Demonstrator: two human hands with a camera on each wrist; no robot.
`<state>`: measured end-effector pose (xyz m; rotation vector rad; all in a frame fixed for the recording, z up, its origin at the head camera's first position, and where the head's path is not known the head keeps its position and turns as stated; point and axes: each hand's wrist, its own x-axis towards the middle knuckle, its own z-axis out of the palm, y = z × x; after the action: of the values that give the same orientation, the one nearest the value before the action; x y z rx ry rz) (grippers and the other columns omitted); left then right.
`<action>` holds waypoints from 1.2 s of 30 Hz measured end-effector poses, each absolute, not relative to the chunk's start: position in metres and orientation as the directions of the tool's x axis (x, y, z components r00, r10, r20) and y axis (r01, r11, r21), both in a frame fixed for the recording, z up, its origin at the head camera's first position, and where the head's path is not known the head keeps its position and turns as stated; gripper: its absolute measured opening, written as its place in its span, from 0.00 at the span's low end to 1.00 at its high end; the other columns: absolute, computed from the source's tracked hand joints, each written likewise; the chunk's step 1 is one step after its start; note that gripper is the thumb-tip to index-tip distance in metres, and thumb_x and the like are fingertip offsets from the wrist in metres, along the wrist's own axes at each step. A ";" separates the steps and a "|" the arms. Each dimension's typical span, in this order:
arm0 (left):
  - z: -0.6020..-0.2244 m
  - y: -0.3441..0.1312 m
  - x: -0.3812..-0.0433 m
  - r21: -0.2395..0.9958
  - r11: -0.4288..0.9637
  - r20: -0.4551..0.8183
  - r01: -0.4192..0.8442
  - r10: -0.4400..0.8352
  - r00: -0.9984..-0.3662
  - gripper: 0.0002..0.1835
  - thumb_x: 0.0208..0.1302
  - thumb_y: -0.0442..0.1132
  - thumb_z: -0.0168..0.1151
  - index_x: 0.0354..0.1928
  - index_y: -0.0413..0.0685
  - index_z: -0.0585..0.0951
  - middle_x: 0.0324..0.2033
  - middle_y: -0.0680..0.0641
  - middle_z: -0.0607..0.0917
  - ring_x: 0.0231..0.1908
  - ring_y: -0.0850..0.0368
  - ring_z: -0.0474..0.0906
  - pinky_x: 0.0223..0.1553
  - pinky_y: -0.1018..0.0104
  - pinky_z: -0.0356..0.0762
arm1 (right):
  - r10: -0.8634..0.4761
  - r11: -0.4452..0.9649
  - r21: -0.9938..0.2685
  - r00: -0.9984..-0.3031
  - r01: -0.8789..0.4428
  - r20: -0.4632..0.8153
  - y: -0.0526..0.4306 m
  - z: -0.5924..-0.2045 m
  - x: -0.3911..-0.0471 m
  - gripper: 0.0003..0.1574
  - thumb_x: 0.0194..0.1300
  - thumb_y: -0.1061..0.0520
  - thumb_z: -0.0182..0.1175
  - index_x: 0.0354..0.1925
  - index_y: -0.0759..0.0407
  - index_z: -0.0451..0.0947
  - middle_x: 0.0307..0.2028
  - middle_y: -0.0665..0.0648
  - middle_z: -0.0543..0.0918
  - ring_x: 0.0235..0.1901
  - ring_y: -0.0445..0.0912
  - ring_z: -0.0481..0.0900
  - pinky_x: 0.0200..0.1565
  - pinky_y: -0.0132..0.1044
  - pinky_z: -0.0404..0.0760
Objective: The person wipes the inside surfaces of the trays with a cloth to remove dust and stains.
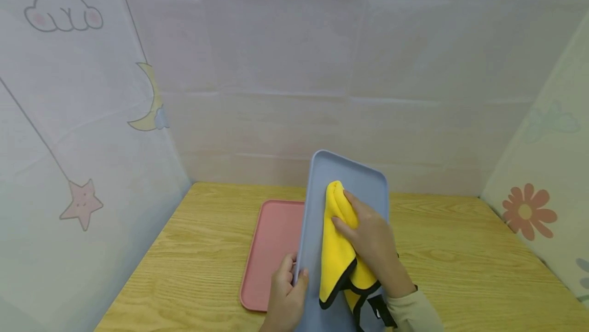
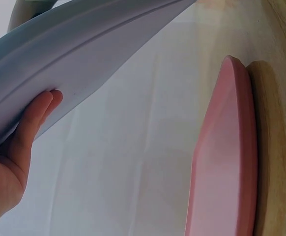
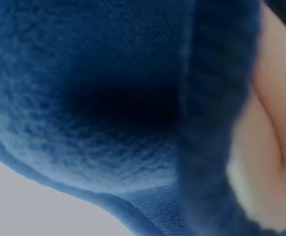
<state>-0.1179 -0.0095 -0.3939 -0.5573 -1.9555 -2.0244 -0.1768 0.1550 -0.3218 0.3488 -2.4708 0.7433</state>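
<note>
A blue-grey tray (image 1: 354,173) is held up at a steep tilt, its inner face towards me. My left hand (image 1: 287,293) grips its left edge, thumb over the rim and fingers on the underside (image 2: 99,64). Against the inner face lies a yellow cloth (image 1: 338,245) with black edging, bunched and folded. My right hand (image 1: 372,237) holds the cloth against the tray, thumb and fingers spread over its upper part. Fuzzy dark blue fabric (image 3: 123,162) fills most of the right wrist view, close to the lens.
A pink tray (image 1: 276,250) lies on the wood-grain table (image 1: 184,250), partly hidden behind the raised tray. Pale sheets (image 1: 285,66) with printed figures stand around the back and sides of the table.
</note>
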 end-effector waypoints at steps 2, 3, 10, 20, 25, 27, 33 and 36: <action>-0.392 -0.010 -0.118 0.899 -0.060 0.438 0.434 0.069 -0.896 0.12 0.61 0.22 0.43 0.47 0.27 0.67 0.36 0.34 0.79 0.35 0.53 0.77 0.34 0.62 0.77 | -0.085 0.821 -0.434 -0.831 -0.371 0.549 0.159 -0.324 -0.178 0.34 0.54 0.52 0.62 0.57 0.63 0.68 0.46 0.64 0.77 0.33 0.53 0.76 0.32 0.45 0.75; -0.392 -0.011 -0.118 0.900 -0.059 0.434 0.431 0.069 -0.898 0.12 0.61 0.22 0.43 0.47 0.27 0.67 0.36 0.34 0.79 0.35 0.54 0.77 0.33 0.62 0.77 | -0.080 0.824 -0.436 -0.836 -0.362 0.543 0.161 -0.325 -0.179 0.34 0.54 0.51 0.62 0.57 0.63 0.68 0.46 0.65 0.77 0.34 0.53 0.76 0.32 0.45 0.75; -0.390 -0.013 -0.118 0.908 -0.060 0.418 0.415 0.051 -0.907 0.11 0.61 0.22 0.44 0.46 0.28 0.68 0.36 0.34 0.80 0.36 0.53 0.78 0.33 0.62 0.77 | -0.054 0.846 -0.443 -0.875 -0.297 0.482 0.174 -0.330 -0.183 0.34 0.56 0.50 0.60 0.58 0.64 0.67 0.47 0.66 0.76 0.33 0.53 0.75 0.31 0.44 0.73; -0.392 -0.014 -0.117 0.882 -0.083 0.467 0.464 0.022 -0.884 0.12 0.60 0.21 0.44 0.47 0.26 0.68 0.35 0.33 0.79 0.35 0.51 0.79 0.33 0.61 0.77 | -0.024 0.876 -0.437 -0.924 -0.204 0.382 0.192 -0.338 -0.188 0.35 0.58 0.50 0.58 0.60 0.64 0.64 0.49 0.70 0.73 0.36 0.56 0.75 0.31 0.46 0.73; -0.390 -0.016 -0.116 0.889 -0.073 0.453 0.451 0.011 -0.891 0.12 0.60 0.21 0.44 0.46 0.27 0.68 0.35 0.34 0.80 0.34 0.51 0.79 0.33 0.61 0.77 | -0.008 0.887 -0.432 -0.940 -0.164 0.341 0.201 -0.343 -0.192 0.35 0.59 0.48 0.57 0.60 0.64 0.63 0.49 0.71 0.73 0.31 0.55 0.74 0.26 0.42 0.71; -0.389 -0.016 -0.116 0.889 -0.067 0.455 0.454 0.007 -0.890 0.12 0.60 0.21 0.44 0.46 0.27 0.68 0.34 0.34 0.80 0.34 0.51 0.79 0.33 0.61 0.77 | -0.007 0.889 -0.429 -0.942 -0.160 0.335 0.203 -0.345 -0.193 0.36 0.59 0.48 0.57 0.60 0.64 0.63 0.48 0.71 0.74 0.27 0.53 0.73 0.23 0.39 0.69; -0.388 -0.018 -0.116 0.894 -0.055 0.446 0.445 0.011 -0.895 0.11 0.61 0.22 0.45 0.46 0.27 0.68 0.35 0.34 0.80 0.34 0.51 0.79 0.33 0.61 0.77 | 0.001 0.896 -0.421 -0.946 -0.144 0.325 0.211 -0.350 -0.198 0.36 0.59 0.48 0.58 0.60 0.65 0.63 0.42 0.71 0.76 0.19 0.48 0.67 0.18 0.36 0.65; -0.388 -0.019 -0.116 0.894 -0.051 0.447 0.446 0.015 -0.894 0.11 0.61 0.22 0.45 0.46 0.27 0.68 0.35 0.34 0.80 0.34 0.50 0.79 0.33 0.61 0.77 | 0.001 0.898 -0.416 -0.944 -0.145 0.331 0.213 -0.353 -0.200 0.36 0.58 0.48 0.58 0.60 0.66 0.63 0.38 0.70 0.77 0.17 0.47 0.65 0.17 0.35 0.64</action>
<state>-0.1159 -0.0187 -0.3876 -0.4924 -1.9271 -2.0197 -0.1996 0.2134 -0.3527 0.1063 -2.7376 0.6357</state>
